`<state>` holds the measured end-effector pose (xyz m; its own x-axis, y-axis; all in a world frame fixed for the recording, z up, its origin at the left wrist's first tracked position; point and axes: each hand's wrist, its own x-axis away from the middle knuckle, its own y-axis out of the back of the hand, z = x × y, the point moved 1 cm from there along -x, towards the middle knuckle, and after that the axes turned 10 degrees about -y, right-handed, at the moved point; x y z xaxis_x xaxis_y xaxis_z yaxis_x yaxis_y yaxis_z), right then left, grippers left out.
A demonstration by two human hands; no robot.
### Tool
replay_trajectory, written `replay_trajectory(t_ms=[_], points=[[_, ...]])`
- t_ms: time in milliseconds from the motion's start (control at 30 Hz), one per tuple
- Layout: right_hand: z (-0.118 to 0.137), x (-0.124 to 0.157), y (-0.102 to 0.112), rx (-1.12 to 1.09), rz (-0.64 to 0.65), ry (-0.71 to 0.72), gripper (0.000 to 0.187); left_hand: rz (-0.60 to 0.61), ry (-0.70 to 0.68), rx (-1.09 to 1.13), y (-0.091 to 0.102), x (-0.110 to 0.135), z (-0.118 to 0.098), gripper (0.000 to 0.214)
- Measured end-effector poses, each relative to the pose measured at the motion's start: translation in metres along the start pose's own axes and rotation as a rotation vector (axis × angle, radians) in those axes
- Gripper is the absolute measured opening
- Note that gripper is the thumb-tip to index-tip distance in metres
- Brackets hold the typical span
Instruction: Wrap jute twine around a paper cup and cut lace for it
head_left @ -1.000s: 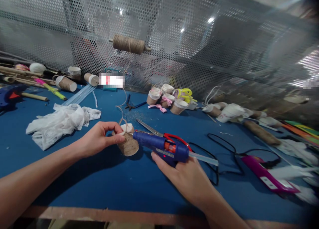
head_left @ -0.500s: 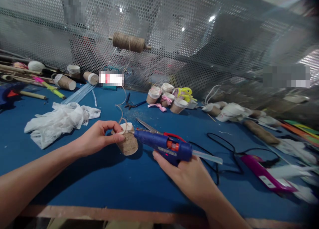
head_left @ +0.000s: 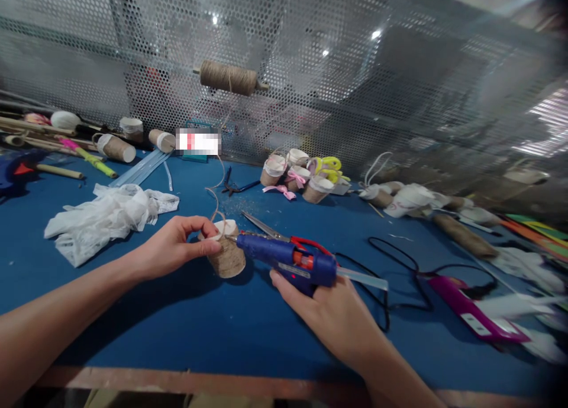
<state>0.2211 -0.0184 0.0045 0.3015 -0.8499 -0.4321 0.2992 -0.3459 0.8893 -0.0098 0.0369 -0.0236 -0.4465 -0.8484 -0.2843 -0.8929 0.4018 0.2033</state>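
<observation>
A small paper cup wrapped in brown twine (head_left: 231,260) is tilted just above the blue table (head_left: 186,337). My left hand (head_left: 189,239) pinches its rim between thumb and fingers. Loose twine (head_left: 216,202) runs from the cup up to a twine spool (head_left: 228,78) at the mesh wall. My right hand (head_left: 331,313) is wrapped round the grip of a blue hot glue gun (head_left: 270,249), a clear glue stick (head_left: 364,278) jutting from its back. The gun's nozzle points left at the cup's side near the rim; whether it touches I cannot tell. Red-handled scissors (head_left: 264,226) lie behind the gun.
White lace (head_left: 110,216) lies crumpled on the left, near clear glue sticks (head_left: 144,165). Dark pliers (head_left: 239,188) and several wrapped cups (head_left: 317,189) with pink bows stand further back. A black cord (head_left: 417,266) and a purple power strip (head_left: 477,313) lie right.
The glue gun in my right hand has shifted slightly left, its back end dipping a little. My left hand and the cup stay nearly in place.
</observation>
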Motion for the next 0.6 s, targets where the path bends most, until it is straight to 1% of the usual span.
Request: replay_trajectory(t_ms=[67, 100, 167, 267, 367, 433, 467, 600], points=[[0.0011, -0.0009, 0.0008, 0.018, -0.011, -0.009, 0.023, 0.000, -0.002, -0.016, 0.0002, -0.0001, -0.0006, 0.019], [0.0010, -0.0012, 0.0013, 0.042, -0.009, 0.022, 0.024, 0.000, -0.004, -0.022, 0.0003, -0.0002, -0.0007, 0.020], [-0.0009, -0.0016, 0.0025, 0.126, 0.005, 0.132, 0.025, 0.001, -0.008, -0.026, 0.0004, -0.0005, -0.0004, 0.020], [-0.0056, -0.0010, 0.0044, 0.262, 0.004, 0.281, 0.034, 0.000, -0.011, -0.029, 0.0001, -0.0004, -0.0001, 0.020], [-0.0069, 0.0004, 0.0037, 0.262, -0.009, 0.335, 0.040, -0.001, -0.009, -0.021, -0.0002, 0.0001, -0.0005, 0.019], [-0.0047, 0.0014, 0.0013, 0.216, -0.014, 0.316, 0.038, -0.002, -0.007, -0.015, -0.0003, 0.0005, -0.0007, 0.020], [-0.0033, 0.0017, -0.0001, 0.186, -0.014, 0.277, 0.035, -0.003, -0.006, -0.017, -0.0002, 0.0006, -0.0007, 0.020], [0.0017, 0.0019, -0.0034, 0.011, 0.010, 0.060, 0.024, 0.006, -0.007, -0.031, 0.0000, 0.0005, -0.0010, 0.019]])
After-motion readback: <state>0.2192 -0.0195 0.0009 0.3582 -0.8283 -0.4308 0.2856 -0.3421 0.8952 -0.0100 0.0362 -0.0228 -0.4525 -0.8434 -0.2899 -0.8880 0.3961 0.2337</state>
